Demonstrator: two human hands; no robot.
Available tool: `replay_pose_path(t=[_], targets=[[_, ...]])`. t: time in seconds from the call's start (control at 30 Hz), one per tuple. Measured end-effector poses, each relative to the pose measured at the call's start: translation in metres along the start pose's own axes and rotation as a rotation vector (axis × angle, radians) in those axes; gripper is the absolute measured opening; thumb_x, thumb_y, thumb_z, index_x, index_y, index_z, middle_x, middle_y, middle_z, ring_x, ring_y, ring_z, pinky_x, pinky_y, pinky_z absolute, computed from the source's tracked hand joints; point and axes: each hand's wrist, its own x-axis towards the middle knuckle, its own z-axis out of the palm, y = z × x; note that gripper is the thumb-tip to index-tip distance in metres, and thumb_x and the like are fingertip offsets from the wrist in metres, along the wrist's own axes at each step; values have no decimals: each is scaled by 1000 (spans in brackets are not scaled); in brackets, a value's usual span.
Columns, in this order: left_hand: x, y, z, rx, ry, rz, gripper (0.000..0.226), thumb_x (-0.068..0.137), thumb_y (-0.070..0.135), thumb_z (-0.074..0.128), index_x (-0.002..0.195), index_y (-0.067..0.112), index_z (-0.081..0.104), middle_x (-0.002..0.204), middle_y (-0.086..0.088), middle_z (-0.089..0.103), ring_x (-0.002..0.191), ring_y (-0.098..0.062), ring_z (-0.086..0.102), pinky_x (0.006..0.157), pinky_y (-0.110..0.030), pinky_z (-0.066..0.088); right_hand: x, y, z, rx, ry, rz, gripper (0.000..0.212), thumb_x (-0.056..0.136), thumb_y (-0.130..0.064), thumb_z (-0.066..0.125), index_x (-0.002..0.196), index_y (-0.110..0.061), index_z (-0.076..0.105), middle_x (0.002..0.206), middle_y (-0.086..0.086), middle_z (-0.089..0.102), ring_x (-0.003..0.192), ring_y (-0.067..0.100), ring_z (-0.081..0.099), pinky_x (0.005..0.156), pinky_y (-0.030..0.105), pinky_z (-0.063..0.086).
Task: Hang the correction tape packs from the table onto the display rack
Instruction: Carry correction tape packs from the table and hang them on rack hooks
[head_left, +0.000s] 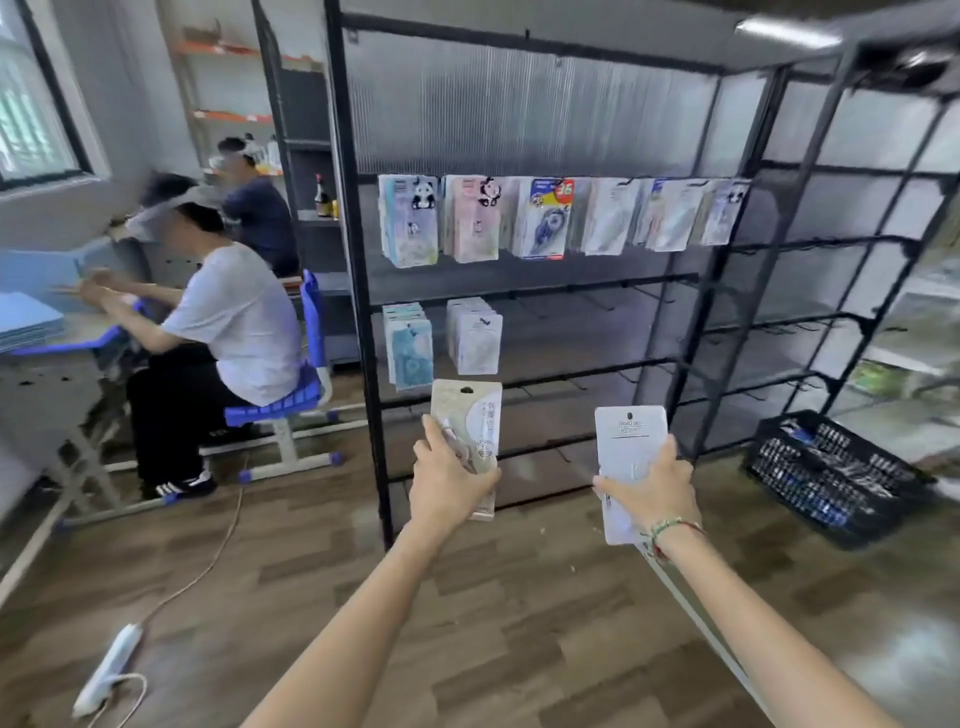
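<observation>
Left hand: your left hand (451, 480) sits low in the centre of the frame, fingers curled round the lower part of a beige correction tape pack (470, 422), thumb across its face; the pack stands upright with its hang hole at the top.
Right hand: your right hand (655, 491) is just right of centre, gripping a white correction tape pack (629, 441) from behind, fingers wrapped round its lower half; the pack is upright and tilted slightly, its printed back toward you.
Gap between packs: the two packs are apart, side by side, both in front of the lower rails of the rack.
Display rack: the black display rack (358, 291) fills the centre and right of the frame, its left post running from the top edge down to the floor.
Upper hung row: a row of hung packs (540, 218) crosses the middle of the frame, panda prints on the leftmost ones.
Lower hung row: two hung stacks (441, 340) sit below, at the left end of the rack, directly above your beige pack.
Crate: a black crate (831, 475) rests on the floor at the lower right.
Seated people: one person in a white shirt (234, 322) sits on a blue chair (291, 395) at the left; another sits behind, further up.
Floor: a white power strip (109, 670) lies at the lower left on the wooden floor.
</observation>
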Motion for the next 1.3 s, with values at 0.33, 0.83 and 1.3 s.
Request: replay_pose_path(t=[0.33, 0.83, 1.3], targets=[[121, 62, 123, 6, -96, 17, 111, 74, 38, 76, 151, 14, -1, 133, -14, 35, 117, -36, 47, 92, -46, 47, 147, 40, -11, -19, 48, 45, 101, 66, -42, 80, 142, -13, 19, 123, 17, 41, 107, 37, 50, 79, 39, 45], [295, 108, 228, 6, 13, -76, 107, 71, 36, 79, 147, 9, 8, 133, -20, 40, 120, -41, 44, 94, -56, 45, 379, 10, 2, -48, -7, -82, 108, 67, -38, 82, 145, -13, 12, 128, 17, 37, 113, 38, 46, 83, 41, 43], [337, 116, 282, 120, 127, -313, 105, 73, 38, 75, 148, 11, 7, 135, -18, 35, 119, -41, 45, 95, -54, 44, 511, 12, 46, -93, -228, -221, 97, 62, -40, 83, 133, -15, 22, 118, 15, 42, 105, 38, 50, 75, 39, 46]])
